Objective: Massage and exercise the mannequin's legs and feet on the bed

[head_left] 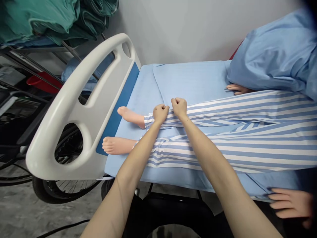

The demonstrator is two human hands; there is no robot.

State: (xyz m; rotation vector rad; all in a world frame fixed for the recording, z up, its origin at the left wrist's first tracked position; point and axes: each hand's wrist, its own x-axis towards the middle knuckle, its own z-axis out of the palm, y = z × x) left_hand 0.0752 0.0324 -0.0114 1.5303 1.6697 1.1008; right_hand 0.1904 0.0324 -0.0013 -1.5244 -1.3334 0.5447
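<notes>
Both my arms reach over the near leg to the far leg of a pair of blue-and-white striped trousers (223, 107). A manikin-like figure lying on the bed wears them. My left hand (160, 113) is closed in a fist at the far trouser leg, just above the ankle. Close to its right, my right hand (179, 106) is also closed, on the same leg's far edge. The cloth seems pinched in both; the fingertips are hidden. Bare feet, the far one (130, 115) and the near one (119, 145), stick out of the cuffs toward the footboard.
A white footboard (99, 99) closes the bed's left end. Light blue sheet (183, 77) covers the mattress. At right lie a blue garment (269, 62) and a near hand of the figure (292, 201). Behind the footboard are a wheelchair wheel (66, 191) and green folded cloths (49, 19).
</notes>
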